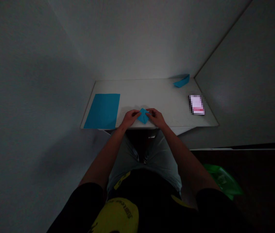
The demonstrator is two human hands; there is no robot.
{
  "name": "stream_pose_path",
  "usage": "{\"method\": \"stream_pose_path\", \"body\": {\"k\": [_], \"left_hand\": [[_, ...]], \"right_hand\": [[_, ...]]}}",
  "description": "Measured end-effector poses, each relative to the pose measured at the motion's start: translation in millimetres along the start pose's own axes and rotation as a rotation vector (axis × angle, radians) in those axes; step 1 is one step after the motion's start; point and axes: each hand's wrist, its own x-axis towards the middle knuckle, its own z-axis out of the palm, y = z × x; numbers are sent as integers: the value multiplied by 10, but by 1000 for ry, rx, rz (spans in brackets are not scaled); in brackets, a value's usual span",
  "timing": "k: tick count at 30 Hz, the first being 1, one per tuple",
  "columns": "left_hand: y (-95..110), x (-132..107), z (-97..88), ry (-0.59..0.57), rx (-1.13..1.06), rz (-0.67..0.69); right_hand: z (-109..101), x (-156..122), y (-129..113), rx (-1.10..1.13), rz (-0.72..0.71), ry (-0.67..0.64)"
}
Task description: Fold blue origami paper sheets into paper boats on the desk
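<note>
A small diamond of folded blue paper (143, 116) is held between my two hands, close to the table's front edge. My left hand (130, 117) pinches its left corner, with the thumb on top. On the opposite corner, my right hand (156, 117) has its thumb pressed down while the fingers curl behind. The fingertips under the paper are partly hidden. To the left of my hands lies a flat blue sheet of paper (103, 111).
The white table (137, 92) meets walls at the back and right. A folded blue paper boat (182, 81) rests at the back right corner. In front of it lies a phone (196, 105) with a lit, blurred screen. A green plastic bag (223, 181) is below right.
</note>
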Motion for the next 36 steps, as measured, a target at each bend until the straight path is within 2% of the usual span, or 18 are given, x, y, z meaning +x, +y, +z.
{"method": "stream_pose_path", "body": {"k": [10, 20, 30, 36], "left_hand": [[35, 20, 19, 98, -3, 7], [48, -4, 64, 65, -78, 34], [35, 30, 16, 225, -195, 54], [-16, 73, 43, 319, -355, -42]], "right_hand": [[34, 61, 17, 118, 16, 116], [45, 48, 4, 55, -18, 106], [15, 42, -38, 233, 65, 204], [-30, 88, 34, 270, 33, 350]]}}
